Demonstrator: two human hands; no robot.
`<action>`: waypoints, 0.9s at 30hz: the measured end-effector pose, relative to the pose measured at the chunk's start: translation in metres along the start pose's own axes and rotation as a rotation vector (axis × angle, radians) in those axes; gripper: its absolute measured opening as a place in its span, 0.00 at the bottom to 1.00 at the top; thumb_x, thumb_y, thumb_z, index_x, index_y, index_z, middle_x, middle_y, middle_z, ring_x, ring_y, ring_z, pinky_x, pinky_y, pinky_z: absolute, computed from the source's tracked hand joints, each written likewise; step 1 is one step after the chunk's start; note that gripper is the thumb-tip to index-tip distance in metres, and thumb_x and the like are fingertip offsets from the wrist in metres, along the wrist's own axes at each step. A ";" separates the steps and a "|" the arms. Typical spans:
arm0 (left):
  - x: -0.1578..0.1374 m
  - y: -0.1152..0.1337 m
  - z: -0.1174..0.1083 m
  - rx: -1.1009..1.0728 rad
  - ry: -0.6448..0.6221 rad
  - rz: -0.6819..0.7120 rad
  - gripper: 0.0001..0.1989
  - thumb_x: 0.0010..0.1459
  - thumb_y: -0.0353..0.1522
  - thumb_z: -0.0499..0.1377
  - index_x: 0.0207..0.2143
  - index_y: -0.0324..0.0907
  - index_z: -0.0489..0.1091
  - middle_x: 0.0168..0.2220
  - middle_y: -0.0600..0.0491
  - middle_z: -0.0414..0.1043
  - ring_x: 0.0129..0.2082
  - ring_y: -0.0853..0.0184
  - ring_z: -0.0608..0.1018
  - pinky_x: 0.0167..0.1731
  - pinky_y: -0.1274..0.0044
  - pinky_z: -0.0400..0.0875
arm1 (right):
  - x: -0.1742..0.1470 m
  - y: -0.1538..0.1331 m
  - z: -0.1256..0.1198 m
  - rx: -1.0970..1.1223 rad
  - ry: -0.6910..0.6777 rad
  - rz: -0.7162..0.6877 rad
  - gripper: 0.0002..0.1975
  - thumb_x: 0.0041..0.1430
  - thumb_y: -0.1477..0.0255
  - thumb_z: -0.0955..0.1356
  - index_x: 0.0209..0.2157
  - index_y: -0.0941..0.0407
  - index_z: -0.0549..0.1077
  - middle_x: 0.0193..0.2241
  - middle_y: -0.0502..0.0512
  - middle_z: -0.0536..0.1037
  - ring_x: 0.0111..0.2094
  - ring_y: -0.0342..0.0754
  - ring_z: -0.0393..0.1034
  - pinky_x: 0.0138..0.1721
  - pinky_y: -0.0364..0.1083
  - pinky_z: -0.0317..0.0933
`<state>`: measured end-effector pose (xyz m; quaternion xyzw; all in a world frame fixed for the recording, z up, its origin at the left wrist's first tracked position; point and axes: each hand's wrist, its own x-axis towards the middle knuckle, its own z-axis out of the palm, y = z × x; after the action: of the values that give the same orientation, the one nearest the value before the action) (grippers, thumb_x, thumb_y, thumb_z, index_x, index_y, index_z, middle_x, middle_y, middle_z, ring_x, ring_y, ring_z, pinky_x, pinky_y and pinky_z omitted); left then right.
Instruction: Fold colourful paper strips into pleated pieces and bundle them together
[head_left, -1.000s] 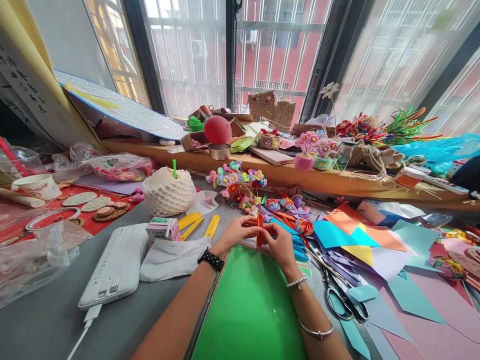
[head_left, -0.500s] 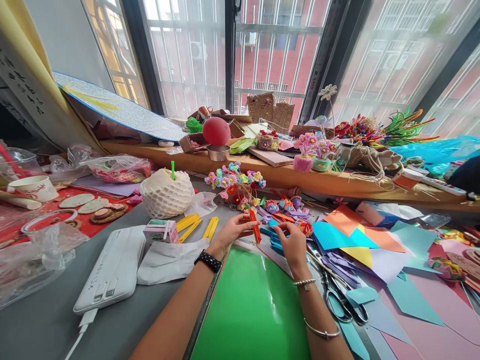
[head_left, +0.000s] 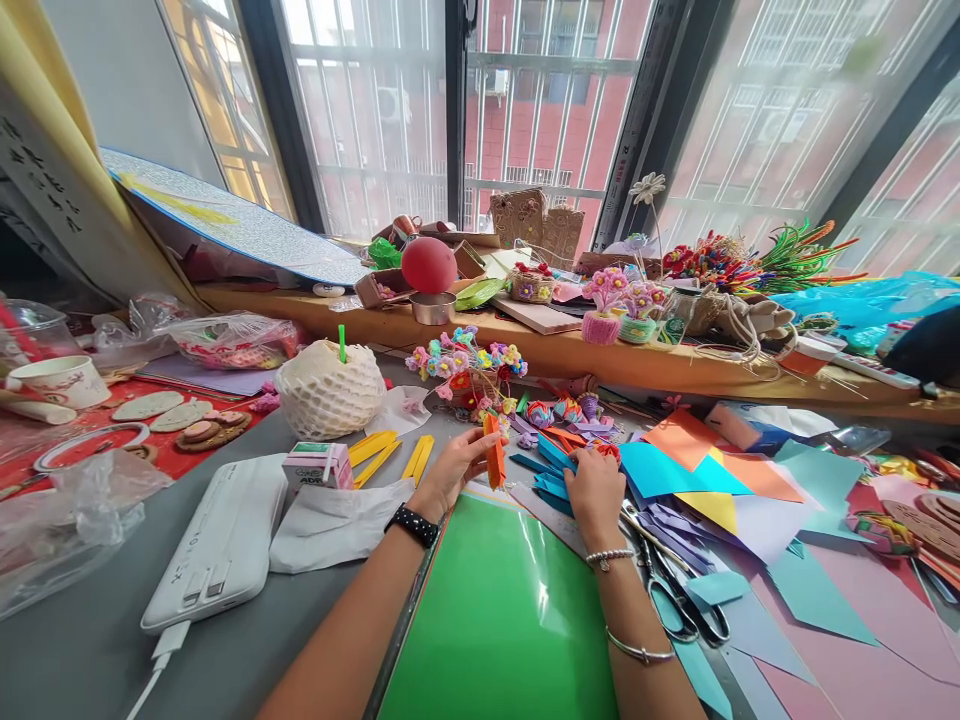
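My left hand [head_left: 459, 468] pinches an orange folded paper piece [head_left: 494, 455] upright above the far edge of a green glossy folder [head_left: 502, 610]. To its right, my right hand [head_left: 594, 492] reaches down into a pile of folded paper strips, its fingers bent inward and their tips partly hidden. Blue folded strips [head_left: 552, 484] lie beside that hand's thumb side. Orange strips [head_left: 568, 437] are just beyond it. Behind the pile sit multicoloured paper rosettes [head_left: 538, 414]. Yellow folded strips [head_left: 373, 458] rest left of my left hand.
Scissors [head_left: 675, 610], purple strips [head_left: 675, 535] and coloured paper sheets [head_left: 825, 590] cover the right side. At left are a white power bank [head_left: 217, 540], a small pink box [head_left: 318, 466] and a netted coconut [head_left: 330, 390]. Small crocheted flowers [head_left: 465, 365] stand behind.
My left hand has shifted slightly left with the orange piece, which now turns its broad side to me. My right hand has moved right and down onto the strip pile.
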<state>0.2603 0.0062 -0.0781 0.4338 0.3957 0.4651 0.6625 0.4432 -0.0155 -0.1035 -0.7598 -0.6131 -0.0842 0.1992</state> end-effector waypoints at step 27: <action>0.000 -0.007 0.009 0.054 -0.006 0.104 0.16 0.43 0.33 0.58 0.37 0.37 0.64 0.38 0.48 0.69 0.37 0.65 0.72 0.33 0.76 0.67 | -0.009 -0.033 -0.005 1.135 -0.270 -0.108 0.10 0.48 0.65 0.62 0.24 0.58 0.68 0.18 0.51 0.69 0.20 0.44 0.63 0.23 0.41 0.56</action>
<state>0.2702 0.0034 -0.0817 0.4728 0.3831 0.4867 0.6268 0.4096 -0.0196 -0.0953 -0.5060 -0.6201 0.3448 0.4905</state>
